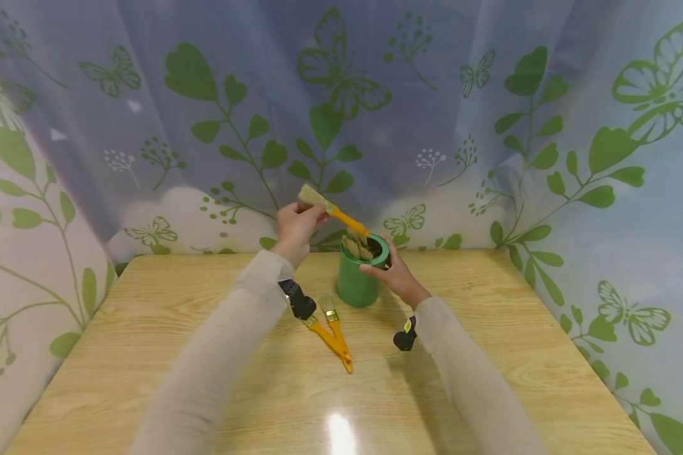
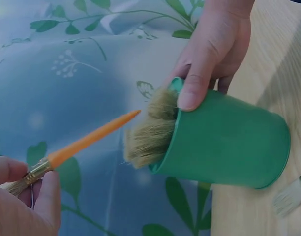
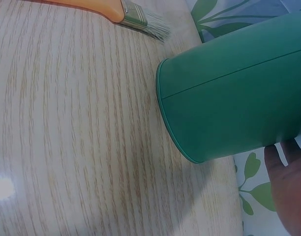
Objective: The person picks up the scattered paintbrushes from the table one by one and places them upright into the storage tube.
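My left hand pinches a paintbrush by its metal band and bristles. The orange handle slants down to the right, its tip over the mouth of a green cylindrical pot. With thumb and fingers at the rim, my right hand grips the upright pot on its right side. Pale bristle heads of other brushes stick up out of it, their handles hidden inside. In the right wrist view, fingers lie against the pot's side.
Two orange-handled paintbrushes lie crossed on the wooden table, just in front of the pot. Behind the table hangs a curtain printed with green leaves and butterflies. A dark camera is strapped to the left wrist.
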`<state>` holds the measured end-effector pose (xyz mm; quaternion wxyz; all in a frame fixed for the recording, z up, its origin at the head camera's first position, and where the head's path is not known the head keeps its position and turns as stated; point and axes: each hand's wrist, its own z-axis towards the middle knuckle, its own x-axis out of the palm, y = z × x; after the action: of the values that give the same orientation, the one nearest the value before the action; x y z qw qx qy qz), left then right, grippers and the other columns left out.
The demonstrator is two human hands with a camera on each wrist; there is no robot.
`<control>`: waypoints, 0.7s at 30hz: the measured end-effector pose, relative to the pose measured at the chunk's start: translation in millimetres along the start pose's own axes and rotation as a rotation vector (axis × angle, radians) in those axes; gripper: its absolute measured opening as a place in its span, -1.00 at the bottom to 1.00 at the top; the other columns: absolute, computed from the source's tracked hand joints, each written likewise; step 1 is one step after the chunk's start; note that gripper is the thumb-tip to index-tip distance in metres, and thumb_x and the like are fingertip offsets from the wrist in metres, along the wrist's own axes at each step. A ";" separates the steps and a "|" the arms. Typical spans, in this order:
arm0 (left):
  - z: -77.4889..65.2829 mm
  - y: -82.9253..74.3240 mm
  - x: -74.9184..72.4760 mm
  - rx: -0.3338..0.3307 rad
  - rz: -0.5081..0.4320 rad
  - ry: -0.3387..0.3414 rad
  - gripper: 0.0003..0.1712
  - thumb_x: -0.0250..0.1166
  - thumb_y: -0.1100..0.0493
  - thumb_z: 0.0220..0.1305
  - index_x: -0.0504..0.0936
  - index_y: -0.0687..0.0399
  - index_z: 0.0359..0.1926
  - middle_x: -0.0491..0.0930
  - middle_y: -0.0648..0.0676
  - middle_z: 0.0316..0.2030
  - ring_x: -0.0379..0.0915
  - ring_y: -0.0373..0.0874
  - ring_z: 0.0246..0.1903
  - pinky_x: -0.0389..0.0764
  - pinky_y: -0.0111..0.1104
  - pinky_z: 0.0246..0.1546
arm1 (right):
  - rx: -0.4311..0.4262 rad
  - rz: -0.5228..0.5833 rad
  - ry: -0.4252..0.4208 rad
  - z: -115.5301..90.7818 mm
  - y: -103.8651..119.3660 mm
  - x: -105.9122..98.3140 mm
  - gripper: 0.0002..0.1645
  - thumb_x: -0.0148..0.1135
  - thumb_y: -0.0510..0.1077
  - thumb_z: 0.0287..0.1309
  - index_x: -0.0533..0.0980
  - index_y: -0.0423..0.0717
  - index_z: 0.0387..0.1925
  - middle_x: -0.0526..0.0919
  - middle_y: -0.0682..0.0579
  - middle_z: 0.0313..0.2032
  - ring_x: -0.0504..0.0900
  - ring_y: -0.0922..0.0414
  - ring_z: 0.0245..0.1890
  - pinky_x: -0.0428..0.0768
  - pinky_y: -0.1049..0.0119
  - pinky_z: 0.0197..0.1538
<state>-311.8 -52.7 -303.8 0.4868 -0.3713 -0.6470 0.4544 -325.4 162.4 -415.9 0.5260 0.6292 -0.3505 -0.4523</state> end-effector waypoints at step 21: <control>-3.7 33.8 19.8 0.084 0.404 -0.027 -0.74 0.35 0.17 0.20 0.65 0.21 -0.12 0.63 0.16 -0.15 0.55 0.00 -0.17 0.62 -0.23 -0.13 | -0.010 -0.011 -0.014 8.1 -10.2 -1.8 0.16 0.30 -0.04 0.20 -0.32 0.23 0.50 -0.07 -0.09 0.47 -0.03 -0.11 0.46 0.09 -0.18 0.42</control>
<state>-311.9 -23.1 -329.7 0.3919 -0.4670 -0.5463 0.5743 -334.0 163.4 -425.9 0.5243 0.6253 -0.3482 -0.4614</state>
